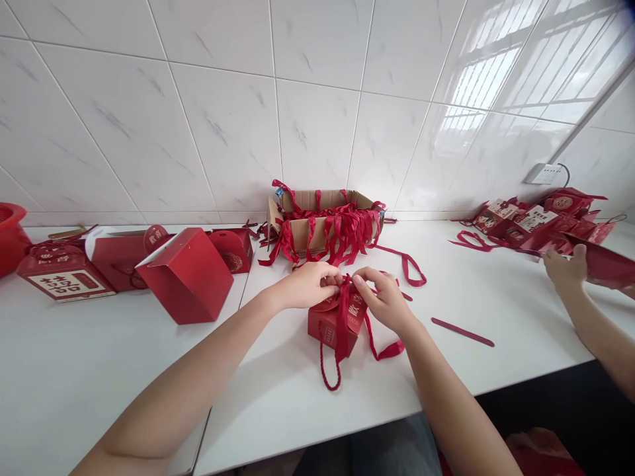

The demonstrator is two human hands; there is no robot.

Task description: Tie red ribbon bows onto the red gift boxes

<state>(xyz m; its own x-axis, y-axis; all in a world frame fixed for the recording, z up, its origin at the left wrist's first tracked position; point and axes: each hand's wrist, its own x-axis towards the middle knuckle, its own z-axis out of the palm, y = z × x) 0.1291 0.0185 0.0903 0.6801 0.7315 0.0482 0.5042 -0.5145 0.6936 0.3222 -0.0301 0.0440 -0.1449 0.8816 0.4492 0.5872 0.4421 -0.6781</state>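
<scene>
A small red gift box (327, 325) with gold lettering stands on the white table before me, a twisted cord handle (331, 378) hanging from its front. Red ribbon (343, 324) runs over its top and down the near side, and a longer tail trails onto the table at the right. My left hand (315, 284) pinches the ribbon at the top of the box. From the other side my right hand (383, 294) grips the ribbon too, thumb and forefinger together. The fingers partly hide the knot area.
Behind the box, a cardboard box (300, 235) is draped with many red ribbons. Several red boxes (193, 277) stand at the left near a red basin (10, 238). A red strip (462, 332) lies right. Another person's hand (565, 268) holds red card by piled boxes (533, 225).
</scene>
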